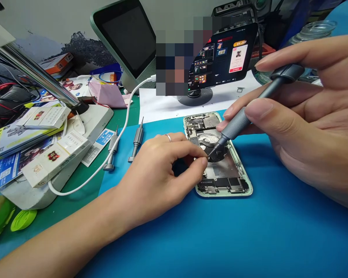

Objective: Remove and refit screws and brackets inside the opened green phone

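An opened smartphone (234,162) lies on the blue mat, its inner parts bare inside a pale green frame. Above it, my right hand (304,104) grips a grey precision screwdriver (237,122), tilted so the tip points down to the middle of the phone. My left hand (168,166), with a ring on one finger, rests at the phone's left side. Its thumb and index finger are pinched together right by the screwdriver tip; whatever they hold is too small to make out.
Two more precision screwdrivers, one (137,139) and another (113,150), lie left of my left hand. A white cable (124,127) curves past them. Boxes (56,158) sit on the lamp base (101,112). Behind stand a small display (226,58) and a glass jar (316,31).
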A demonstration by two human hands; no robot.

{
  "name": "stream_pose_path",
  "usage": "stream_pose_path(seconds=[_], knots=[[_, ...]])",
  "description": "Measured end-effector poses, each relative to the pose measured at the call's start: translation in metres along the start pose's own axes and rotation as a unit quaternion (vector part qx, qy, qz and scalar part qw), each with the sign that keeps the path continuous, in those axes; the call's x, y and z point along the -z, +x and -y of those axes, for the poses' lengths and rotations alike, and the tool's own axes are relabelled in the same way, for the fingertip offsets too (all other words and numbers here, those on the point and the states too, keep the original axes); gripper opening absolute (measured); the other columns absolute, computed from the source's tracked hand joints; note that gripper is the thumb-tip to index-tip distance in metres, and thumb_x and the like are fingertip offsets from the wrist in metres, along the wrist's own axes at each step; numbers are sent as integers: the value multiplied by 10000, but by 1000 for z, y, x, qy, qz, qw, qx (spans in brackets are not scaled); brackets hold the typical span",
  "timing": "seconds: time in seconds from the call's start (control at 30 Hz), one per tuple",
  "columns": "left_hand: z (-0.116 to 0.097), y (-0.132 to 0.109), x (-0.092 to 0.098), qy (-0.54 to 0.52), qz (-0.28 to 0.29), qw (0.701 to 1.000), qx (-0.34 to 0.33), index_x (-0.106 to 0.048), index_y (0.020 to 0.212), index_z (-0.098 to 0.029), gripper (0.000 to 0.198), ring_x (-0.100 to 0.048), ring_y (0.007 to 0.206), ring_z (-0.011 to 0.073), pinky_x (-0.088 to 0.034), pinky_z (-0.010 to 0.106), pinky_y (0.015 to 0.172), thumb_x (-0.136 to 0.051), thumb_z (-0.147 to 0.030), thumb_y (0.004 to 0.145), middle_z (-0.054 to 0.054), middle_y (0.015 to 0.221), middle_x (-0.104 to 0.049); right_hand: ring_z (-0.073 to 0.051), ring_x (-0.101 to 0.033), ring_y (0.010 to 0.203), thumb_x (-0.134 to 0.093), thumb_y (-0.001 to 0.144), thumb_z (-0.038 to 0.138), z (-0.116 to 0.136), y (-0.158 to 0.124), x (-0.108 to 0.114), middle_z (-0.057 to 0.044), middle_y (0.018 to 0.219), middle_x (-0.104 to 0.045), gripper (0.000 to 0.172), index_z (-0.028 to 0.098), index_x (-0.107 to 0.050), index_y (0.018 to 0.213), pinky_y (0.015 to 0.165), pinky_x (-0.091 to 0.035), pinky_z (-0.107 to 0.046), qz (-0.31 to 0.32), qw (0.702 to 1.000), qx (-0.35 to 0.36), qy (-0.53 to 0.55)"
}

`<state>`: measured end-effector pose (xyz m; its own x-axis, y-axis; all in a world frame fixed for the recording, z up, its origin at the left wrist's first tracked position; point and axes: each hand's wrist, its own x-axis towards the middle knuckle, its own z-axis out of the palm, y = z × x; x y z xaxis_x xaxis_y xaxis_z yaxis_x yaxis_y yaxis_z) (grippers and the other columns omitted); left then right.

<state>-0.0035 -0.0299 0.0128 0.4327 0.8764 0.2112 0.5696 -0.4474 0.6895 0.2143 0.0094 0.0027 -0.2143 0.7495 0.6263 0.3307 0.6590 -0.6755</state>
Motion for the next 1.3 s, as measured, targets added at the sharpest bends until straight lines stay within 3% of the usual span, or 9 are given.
stream_pose_path(seconds=[0.53,0.67,0.9,1.1,1.3], knots=[[-1,0,1,3,-3,1000,1,-752,831,-199,154,-595,673,85,-420,224,583,-670,-88,899,-53,746,-702,-94,-730,926,-705,948,261,0,0,-2,45,1334,-558,306,325,-582,1221,803,-698,-240,-15,1000,-6,5],[-1,-1,2,3,-1,1000,6,-756,840,-197,147,-595,683,79,-421,218,591,-672,-96,904,-54,753,-704,-82,-730,904,-725,933,277,-1,-1,-2,30,1326,-559,321,286,-574,1216,744,-684,-198,-16,1000,-8,23],[0,0,2,1,-2,1000,2,-756,847,-191,145,-589,682,71,-423,210,597,-675,-82,898,-58,750,-699,-75,-730,942,-709,960,318,0,0,1,64,1335,-546,288,336,-569,1211,758,-683,-192,-13,1000,6,-13],[-1,1,1,11,-4,1000,-5,-756,844,-197,144,-601,679,86,-431,226,597,-674,-96,905,-50,746,-705,-127,-746,887,-793,878,396,-1,-1,1,22,1365,-574,448,303,-584,1264,711,-710,-271,-32,999,-20,16],[-2,0,1,9,-5,1000,0,-779,882,-193,112,-624,692,97,-447,258,641,-690,-127,899,-47,754,-722,-74,-732,917,-748,930,349,0,0,0,65,1332,-548,307,312,-568,1177,736,-695,-202,-21,1000,-3,-2]])
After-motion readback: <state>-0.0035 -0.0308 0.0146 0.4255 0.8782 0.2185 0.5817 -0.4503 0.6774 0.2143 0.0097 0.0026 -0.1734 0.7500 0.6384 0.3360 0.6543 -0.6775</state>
